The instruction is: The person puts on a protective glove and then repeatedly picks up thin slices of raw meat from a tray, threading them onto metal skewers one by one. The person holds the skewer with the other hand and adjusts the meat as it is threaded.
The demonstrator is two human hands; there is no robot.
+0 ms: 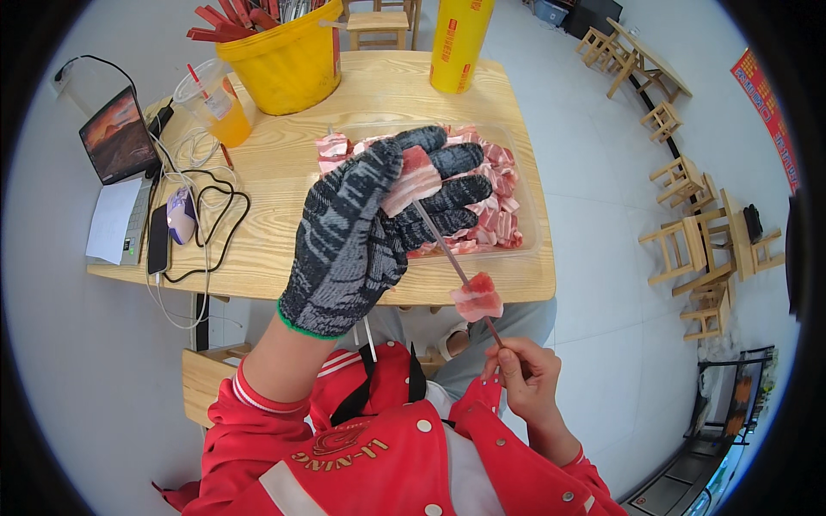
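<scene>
My left hand (368,226), in a grey and black knit glove with a green cuff, holds a piece of streaky raw meat (413,182) between thumb and fingers. A thin skewer (445,246) runs from that piece down to my bare right hand (526,380), whose fingers pinch its lower end. Another piece of meat (477,298) is threaded on the skewer, nearer the right hand. Beneath the gloved fingers lies a clear plastic tray (530,222) full of cut raw meat (500,161), partly hidden by the glove.
On the wooden table (277,193) stand a yellow bucket (284,71) of red-handled skewers, a yellow roll (459,45) and a cup of orange drink (226,116). At left are a laptop (122,138), a mouse (181,216), a phone (158,240) and tangled cables. Wooden stools (674,250) stand at right.
</scene>
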